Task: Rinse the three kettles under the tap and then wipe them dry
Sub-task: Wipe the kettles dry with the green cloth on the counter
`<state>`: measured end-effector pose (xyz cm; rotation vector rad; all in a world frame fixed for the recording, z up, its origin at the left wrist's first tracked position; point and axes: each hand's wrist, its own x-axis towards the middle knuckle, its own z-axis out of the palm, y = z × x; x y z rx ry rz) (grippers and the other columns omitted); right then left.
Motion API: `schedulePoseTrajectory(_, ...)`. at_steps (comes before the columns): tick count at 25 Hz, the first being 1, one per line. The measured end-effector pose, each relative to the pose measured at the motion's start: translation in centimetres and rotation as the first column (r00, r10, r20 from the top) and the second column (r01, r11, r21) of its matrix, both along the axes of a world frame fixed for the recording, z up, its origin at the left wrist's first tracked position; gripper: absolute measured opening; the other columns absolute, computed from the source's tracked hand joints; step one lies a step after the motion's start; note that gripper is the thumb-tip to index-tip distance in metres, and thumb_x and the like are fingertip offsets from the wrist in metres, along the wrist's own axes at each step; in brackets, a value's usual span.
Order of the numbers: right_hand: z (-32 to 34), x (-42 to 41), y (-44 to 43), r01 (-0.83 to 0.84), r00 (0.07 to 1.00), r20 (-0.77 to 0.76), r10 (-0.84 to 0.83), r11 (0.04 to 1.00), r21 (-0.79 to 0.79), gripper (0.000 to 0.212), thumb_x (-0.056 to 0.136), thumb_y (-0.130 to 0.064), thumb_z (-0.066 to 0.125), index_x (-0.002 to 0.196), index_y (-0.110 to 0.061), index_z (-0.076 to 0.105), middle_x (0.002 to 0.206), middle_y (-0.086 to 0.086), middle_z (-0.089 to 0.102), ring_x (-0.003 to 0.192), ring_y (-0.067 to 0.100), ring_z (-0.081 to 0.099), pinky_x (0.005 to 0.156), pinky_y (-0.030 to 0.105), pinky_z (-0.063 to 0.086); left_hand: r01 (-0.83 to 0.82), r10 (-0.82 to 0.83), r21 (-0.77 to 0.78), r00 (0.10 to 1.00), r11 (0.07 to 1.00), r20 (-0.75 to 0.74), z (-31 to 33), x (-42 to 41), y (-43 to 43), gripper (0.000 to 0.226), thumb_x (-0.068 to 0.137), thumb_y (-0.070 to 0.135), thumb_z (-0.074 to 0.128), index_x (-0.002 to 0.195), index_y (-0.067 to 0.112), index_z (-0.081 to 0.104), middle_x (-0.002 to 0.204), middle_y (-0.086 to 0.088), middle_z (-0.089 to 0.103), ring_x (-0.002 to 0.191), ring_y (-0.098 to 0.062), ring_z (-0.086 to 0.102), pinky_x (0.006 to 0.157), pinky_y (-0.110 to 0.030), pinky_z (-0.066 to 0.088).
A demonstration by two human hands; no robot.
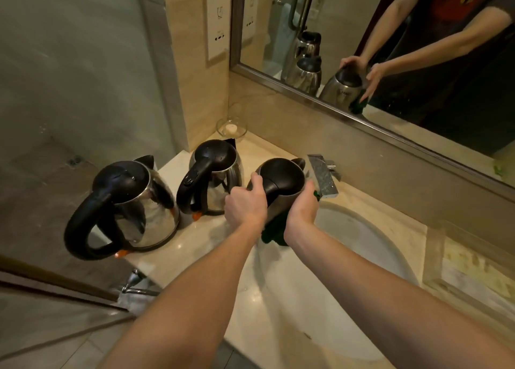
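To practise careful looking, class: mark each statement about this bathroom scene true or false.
1. The near kettle and the middle kettle stand on the counter. True.
2. The left hand lies flat on the counter. False: it grips the third kettle by its handle.
3. The right hand presses a green cloth against the third kettle. True.
4. The third kettle's lid is open. False: it is closed.
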<state>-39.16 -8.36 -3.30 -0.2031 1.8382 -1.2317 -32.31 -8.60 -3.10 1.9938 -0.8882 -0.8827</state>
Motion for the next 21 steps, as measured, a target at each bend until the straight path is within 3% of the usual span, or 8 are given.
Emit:
schedulePoseTrajectory(8, -0.5, -1.8, -4.2, -0.165, 0.986, -0.001, 0.165, 0.984, -0.062, 0.096, 0.054, -0.085, 0.030, 0.132, -0.033, 0.052, 0.132, 0.004, 0.055, 0.117, 0.027, 0.053, 0.103, 0.053, 0.042, -0.119, 0.119, -0.002, 0.993, 0.993, 0.002, -0.8, -2.3, -4.2, 0.063, 0.096, 0.059, 0.040, 0.076, 0.007, 0.071, 0.074, -0.006, 0.068, 0.073, -0.020, 0.062, 0.069, -0.031, 0.040)
schedulePoseTrajectory(14, -1.4, -2.8, -6.9, -0.221, 0.975, 0.009, 0.223, 0.971, -0.094, 0.090, 0.058, -0.082, 0.035, 0.133, -0.036, 0.051, 0.137, 0.004, 0.052, 0.123, 0.027, 0.050, 0.105, 0.053, 0.039, -0.178, 0.178, 0.007, 0.984, 0.984, -0.005, -1.6, -3.4, -6.3, 0.065, 0.097, 0.057, 0.039, 0.081, 0.004, 0.072, 0.079, -0.008, 0.068, 0.077, -0.022, 0.063, 0.068, -0.030, 0.038)
schedulePoseTrajectory(16, -0.9, -3.2, -7.3, -0.249, 0.968, 0.013, 0.251, 0.964, -0.093, 0.079, 0.062, -0.080, 0.036, 0.123, -0.035, 0.057, 0.129, 0.003, 0.057, 0.118, 0.025, 0.052, 0.105, 0.052, 0.039, -0.195, 0.195, 0.001, 0.980, 0.981, -0.044, -1.6, -3.8, -6.9, 0.064, 0.098, 0.056, 0.039, 0.082, 0.003, 0.072, 0.080, -0.009, 0.068, 0.078, -0.021, 0.062, 0.066, -0.029, 0.036)
schedulePoseTrajectory(18, 0.3, -4.0, -7.8, -0.285, 0.957, 0.030, 0.289, 0.954, -0.096, 0.052, 0.076, -0.073, 0.037, 0.102, -0.034, 0.060, 0.116, 0.002, 0.061, 0.110, 0.022, 0.054, 0.105, 0.048, 0.039, -0.218, 0.217, -0.013, 0.973, 0.976, -0.074, -1.5, -4.3, -7.4, 0.064, 0.099, 0.054, 0.040, 0.086, 0.001, 0.073, 0.083, -0.009, 0.067, 0.078, -0.021, 0.060, 0.068, -0.030, 0.036)
schedulePoseTrajectory(21, 1.0, -5.3, -8.6, -0.293, 0.947, 0.109, 0.301, 0.952, -0.090, 0.030, 0.094, -0.058, 0.038, 0.081, -0.034, 0.050, 0.095, -0.001, 0.058, 0.094, 0.019, 0.052, 0.101, 0.043, 0.040, -0.196, 0.195, -0.016, 0.980, 0.981, -0.046, -0.8, -4.2, -7.9, 0.061, 0.101, 0.051, 0.038, 0.089, 0.001, 0.070, 0.082, -0.006, 0.058, 0.081, -0.020, 0.053, 0.072, -0.031, 0.035)
